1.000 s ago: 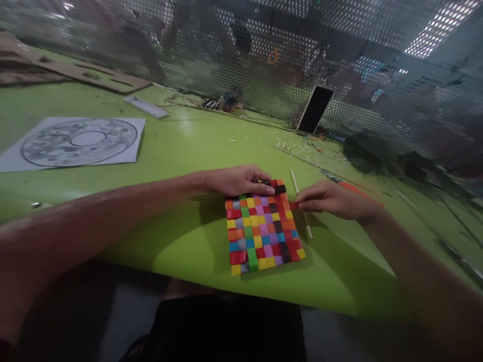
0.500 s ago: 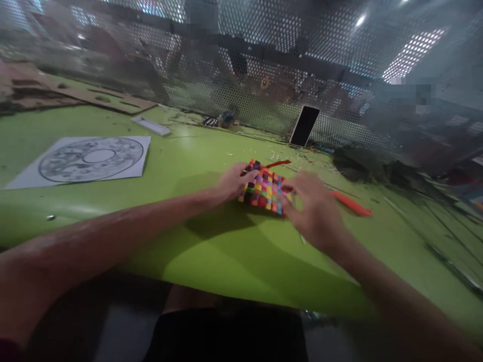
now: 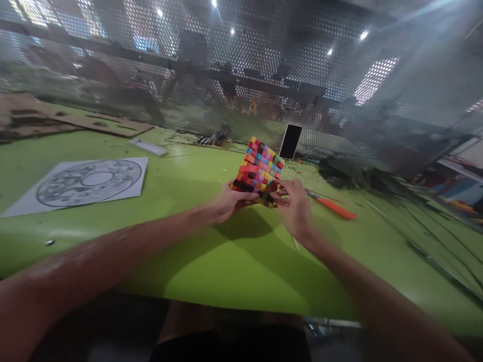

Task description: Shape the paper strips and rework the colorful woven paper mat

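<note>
A small woven piece of multicoloured strips [image 3: 260, 168], in a checker pattern of red, yellow, black, pink and blue, is tilted up above the green table [image 3: 188, 251]. My left hand [image 3: 230, 202] grips its lower left edge, the thumb lying across the front. At the lower right edge my right hand [image 3: 294, 203] pinches the weave between thumb and fingers. Just right of that hand lies a tool with an orange handle [image 3: 337, 208]; its thin end runs behind the hand.
A sheet with a printed ring pattern [image 3: 90, 181] lies at left, near a shallow white tray [image 3: 148, 147] and cut cardboard [image 3: 105, 123]. A phone [image 3: 290, 142] leans against the perforated metal screen [image 3: 241, 115]. Dark leaves [image 3: 350, 173] and long stems lie at right.
The woven piece has gone from lying low to tilted upright, with its face toward me. My right hand, blurred before, has come to its lower right edge. The view has shifted slightly.
</note>
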A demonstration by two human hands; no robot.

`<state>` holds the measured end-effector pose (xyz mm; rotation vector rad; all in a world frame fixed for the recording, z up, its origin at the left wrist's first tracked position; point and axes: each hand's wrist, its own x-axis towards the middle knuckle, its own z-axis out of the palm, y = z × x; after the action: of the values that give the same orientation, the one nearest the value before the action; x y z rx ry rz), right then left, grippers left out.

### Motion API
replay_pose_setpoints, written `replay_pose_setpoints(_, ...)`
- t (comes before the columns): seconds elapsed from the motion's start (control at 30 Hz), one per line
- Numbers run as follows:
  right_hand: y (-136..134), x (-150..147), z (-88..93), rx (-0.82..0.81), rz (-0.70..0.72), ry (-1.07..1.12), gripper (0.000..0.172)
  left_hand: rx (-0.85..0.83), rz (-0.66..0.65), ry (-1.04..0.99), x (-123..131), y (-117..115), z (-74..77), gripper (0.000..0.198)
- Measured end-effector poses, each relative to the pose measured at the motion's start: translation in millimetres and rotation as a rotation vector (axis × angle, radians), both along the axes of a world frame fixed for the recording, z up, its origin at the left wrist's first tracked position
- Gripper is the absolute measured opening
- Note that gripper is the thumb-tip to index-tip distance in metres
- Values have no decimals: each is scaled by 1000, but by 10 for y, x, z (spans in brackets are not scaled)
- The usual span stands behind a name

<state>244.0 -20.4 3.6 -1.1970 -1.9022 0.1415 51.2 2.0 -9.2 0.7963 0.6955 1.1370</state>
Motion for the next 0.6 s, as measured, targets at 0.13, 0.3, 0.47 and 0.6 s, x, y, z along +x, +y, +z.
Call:
replay_pose_setpoints(0.13, 19, 42, 18, 33, -1, -8, 5, -10, -13, 42, -7, -7, -19, 38)
replay_pose_setpoints(0.3, 56, 157, 95, -173, 89, -101, 9, 64, -26, 149, -28, 52, -57, 43)
replay_pose_setpoints(0.47, 90, 271, 230, -389, 192, -272, 13, 125, -9, 459, -82, 222, -177, 38)
replay_pose_setpoints(0.6, 123, 562, 388, -590, 475, -250, 26, 69, 33, 392, -237, 390, -163, 26)
